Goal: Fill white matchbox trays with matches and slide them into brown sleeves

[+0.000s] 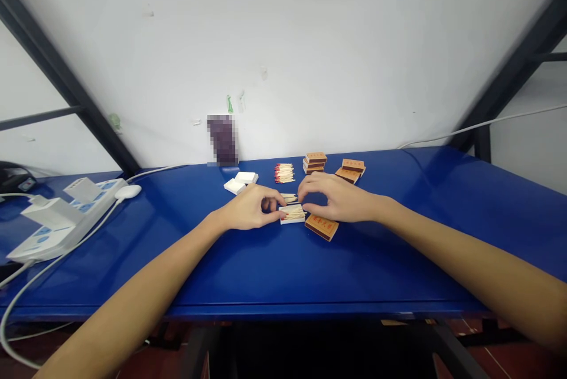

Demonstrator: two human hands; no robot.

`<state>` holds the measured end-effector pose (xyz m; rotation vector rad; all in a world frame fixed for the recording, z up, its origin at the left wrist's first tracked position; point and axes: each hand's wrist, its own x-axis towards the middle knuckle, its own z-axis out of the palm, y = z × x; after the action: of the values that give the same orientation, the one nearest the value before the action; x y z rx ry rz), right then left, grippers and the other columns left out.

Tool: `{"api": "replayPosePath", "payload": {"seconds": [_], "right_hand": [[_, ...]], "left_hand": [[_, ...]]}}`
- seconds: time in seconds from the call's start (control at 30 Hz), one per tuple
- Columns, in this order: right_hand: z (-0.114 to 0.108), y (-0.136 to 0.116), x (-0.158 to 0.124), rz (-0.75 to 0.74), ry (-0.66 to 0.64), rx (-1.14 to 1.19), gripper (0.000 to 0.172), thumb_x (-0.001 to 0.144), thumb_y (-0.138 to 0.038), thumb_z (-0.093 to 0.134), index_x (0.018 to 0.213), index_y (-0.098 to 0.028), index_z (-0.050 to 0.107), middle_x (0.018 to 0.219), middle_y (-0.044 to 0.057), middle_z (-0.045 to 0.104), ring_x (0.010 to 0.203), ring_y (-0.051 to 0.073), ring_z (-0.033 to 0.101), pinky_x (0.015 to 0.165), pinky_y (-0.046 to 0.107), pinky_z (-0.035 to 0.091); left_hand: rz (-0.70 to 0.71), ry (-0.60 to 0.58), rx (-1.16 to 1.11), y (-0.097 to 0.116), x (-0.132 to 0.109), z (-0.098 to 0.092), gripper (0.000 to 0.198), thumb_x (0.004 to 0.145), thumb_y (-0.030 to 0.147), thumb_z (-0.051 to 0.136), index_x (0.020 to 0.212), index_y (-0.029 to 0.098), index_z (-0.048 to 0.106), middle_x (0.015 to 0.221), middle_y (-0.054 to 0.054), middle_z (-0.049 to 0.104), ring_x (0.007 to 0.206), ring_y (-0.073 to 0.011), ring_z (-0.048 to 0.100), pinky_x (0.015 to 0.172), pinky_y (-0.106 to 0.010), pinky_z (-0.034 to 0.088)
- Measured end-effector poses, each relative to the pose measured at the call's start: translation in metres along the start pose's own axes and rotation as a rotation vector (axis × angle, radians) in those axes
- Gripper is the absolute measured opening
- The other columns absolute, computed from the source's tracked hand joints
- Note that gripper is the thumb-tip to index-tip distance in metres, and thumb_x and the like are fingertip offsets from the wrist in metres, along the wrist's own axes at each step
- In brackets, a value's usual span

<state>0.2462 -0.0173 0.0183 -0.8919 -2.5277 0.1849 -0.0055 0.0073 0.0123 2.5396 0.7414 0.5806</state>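
My left hand (252,208) pinches the left end of a small white matchbox tray (293,221), thumb at the near side and fingers at the far side. Inside the tray lie matches (294,212) with pale sticks. By the tray's right end is my right hand (334,197), its thumb and fingers apart with nothing visible between them. Some loose matches (289,198) rest just beyond the tray, partly hidden by the fingers. A matchbox cover (322,226), orange with red print, lies flat beneath and in front of my right hand.
Red-headed matches (284,173) lie in a pile farther back on the blue table (248,273). White trays (246,177) sit to the left. Stacked matchboxes (315,162) and more matchboxes (349,171) stand back right. A power strip (66,225) with cables occupies the left side.
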Motion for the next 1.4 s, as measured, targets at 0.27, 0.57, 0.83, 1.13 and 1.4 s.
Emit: {"api": "replayPosePath", "payload": {"seconds": [0.27,0.57,0.83,1.13,1.4], "right_hand": [[0.008,0.006,-0.001,-0.008,-0.067,0.074,0.015,0.092,-0.031,0.057,0.091,-0.021,0.069,0.096,0.007,0.069,0.089,0.022,0.060,0.082,0.039,0.047],[0.015,0.002,0.000,-0.004,-0.040,0.048,0.019,0.095,-0.032,0.053,0.087,-0.020,0.065,0.086,0.006,0.067,0.079,0.020,0.057,0.074,0.035,0.044],[0.021,-0.001,0.004,0.021,0.019,0.033,0.026,0.094,-0.037,0.055,0.075,-0.020,0.060,0.078,0.004,0.065,0.075,0.018,0.055,0.072,0.033,0.042],[0.012,-0.005,0.002,0.000,0.044,0.098,0.013,0.091,-0.027,0.056,0.091,-0.020,0.067,0.089,0.004,0.070,0.080,0.018,0.061,0.072,0.031,0.045],[0.014,-0.002,0.001,0.019,-0.045,0.080,0.015,0.090,-0.030,0.060,0.086,-0.019,0.070,0.082,0.003,0.069,0.075,0.017,0.060,0.069,0.030,0.043]], "left_hand": [[0.051,-0.002,0.011,0.000,0.002,0.002,0.016,0.086,0.031,0.067,0.082,0.016,0.072,0.077,-0.003,0.070,0.067,-0.0116,0.060,0.062,-0.023,0.045],[0.041,-0.008,-0.036,0.005,0.003,0.005,0.014,0.086,0.026,0.063,0.087,0.016,0.071,0.069,-0.002,0.067,0.059,-0.0105,0.057,0.059,-0.022,0.045],[0.042,-0.014,-0.054,0.002,0.003,0.010,0.019,0.088,0.024,0.058,0.101,0.016,0.069,0.062,0.003,0.059,0.053,-0.0085,0.050,0.054,-0.020,0.040],[0.045,-0.054,0.016,0.011,0.002,0.009,0.028,0.084,0.015,0.053,0.105,0.016,0.071,0.052,0.006,0.046,0.045,-0.0073,0.039,0.052,-0.021,0.035],[0.071,-0.052,0.093,0.013,0.002,0.008,0.022,0.078,0.013,0.054,0.091,0.015,0.072,0.056,0.004,0.053,0.048,-0.0080,0.045,0.053,-0.021,0.036]]}}
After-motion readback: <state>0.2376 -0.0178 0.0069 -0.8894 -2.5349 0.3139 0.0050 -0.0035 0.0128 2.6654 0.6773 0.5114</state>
